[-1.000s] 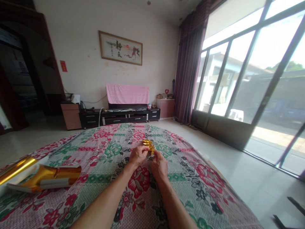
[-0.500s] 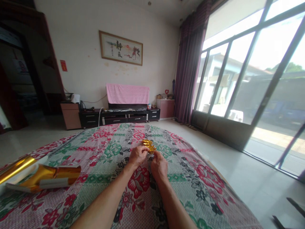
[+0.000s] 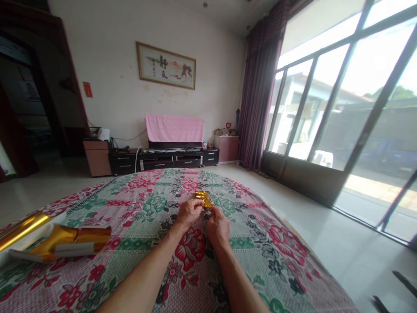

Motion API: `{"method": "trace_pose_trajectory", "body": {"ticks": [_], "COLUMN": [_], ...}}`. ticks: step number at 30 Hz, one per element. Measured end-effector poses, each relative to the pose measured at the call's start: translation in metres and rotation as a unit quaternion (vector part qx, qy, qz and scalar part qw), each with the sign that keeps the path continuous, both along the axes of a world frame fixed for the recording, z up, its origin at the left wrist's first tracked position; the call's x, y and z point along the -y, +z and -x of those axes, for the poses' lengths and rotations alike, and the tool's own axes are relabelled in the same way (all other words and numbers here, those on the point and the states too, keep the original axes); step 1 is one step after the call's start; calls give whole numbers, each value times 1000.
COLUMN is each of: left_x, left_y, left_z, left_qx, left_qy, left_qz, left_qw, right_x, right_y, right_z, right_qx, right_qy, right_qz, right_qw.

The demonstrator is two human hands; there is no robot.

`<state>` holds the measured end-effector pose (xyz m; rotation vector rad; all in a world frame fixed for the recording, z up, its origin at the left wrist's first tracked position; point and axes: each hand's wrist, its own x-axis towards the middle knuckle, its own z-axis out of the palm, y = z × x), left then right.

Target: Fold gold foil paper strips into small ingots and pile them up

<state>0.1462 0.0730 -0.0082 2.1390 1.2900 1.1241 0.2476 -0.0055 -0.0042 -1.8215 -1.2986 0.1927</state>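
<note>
Several small folded gold foil paper pieces (image 3: pixel 202 195) lie in a short row near the middle of the cloth-covered table. Both hands meet at the near end of that row. My left hand (image 3: pixel 190 213) is closed, thumb and fingertips pinching the left edge of the nearest folded gold foil paper (image 3: pixel 207 206). On its right edge, my right hand (image 3: pixel 218 226) is closed in a pinch as well. The fingers partly cover this piece, so its exact folds are hard to make out.
Gold foil sheets (image 3: pixel 67 241) and a gold roll (image 3: pixel 24 230) lie at the table's left. A flowered cloth (image 3: pixel 140 269) covers the table. Beyond stand a low black cabinet (image 3: pixel 159 164) and a pink towel (image 3: pixel 175 127); glass doors (image 3: pixel 329 108) are at right.
Almost nothing differs. Both hands keep their pinch on the folded gold foil paper in the same spot, and the view has shifted very slightly.
</note>
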Motion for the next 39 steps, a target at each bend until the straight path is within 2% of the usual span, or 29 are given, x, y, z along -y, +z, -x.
{"method": "trace_pose_trajectory", "body": {"ticks": [39], "left_x": [1], "left_y": [0], "left_z": [1], "left_qx": [19], "left_qy": [4], "left_qz": [0], "left_qw": [1000], "right_x": [2], "right_y": [2], "right_z": [1], "right_qx": [-8], "right_qy": [1], "right_qz": [-2], "right_qw": [1000]}}
